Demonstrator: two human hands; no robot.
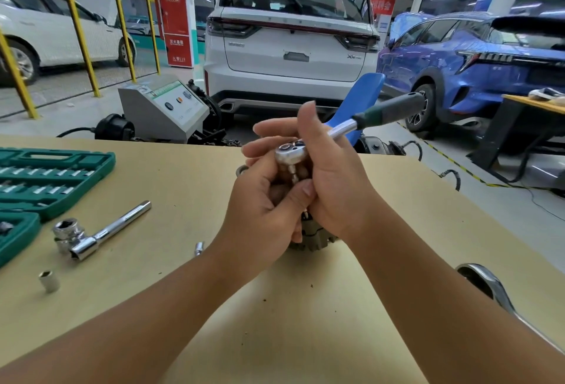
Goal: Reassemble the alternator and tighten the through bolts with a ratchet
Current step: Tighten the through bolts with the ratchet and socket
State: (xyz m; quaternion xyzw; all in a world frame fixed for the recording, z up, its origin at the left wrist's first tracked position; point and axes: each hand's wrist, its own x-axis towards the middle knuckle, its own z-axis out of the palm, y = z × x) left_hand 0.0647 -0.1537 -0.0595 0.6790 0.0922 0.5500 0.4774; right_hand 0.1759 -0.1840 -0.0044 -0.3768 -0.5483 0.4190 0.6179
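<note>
Tan wooden tabletop (305, 307) carries the grey metal alternator (312, 238) at its middle, mostly hidden beneath both hands. Left hand (266, 206) curls round its body to steady it. Right hand (330, 175) clamps the chrome ratchet with green handle (345, 130) at its head, handle pointing far right. Judging by this, through-bolt tightening is underway; next comes swinging the handle while bracing the housing.

A car repair workshop: parked cars (290, 38) behind a workbench (183, 261) carrying a green socket set (46, 182).
</note>
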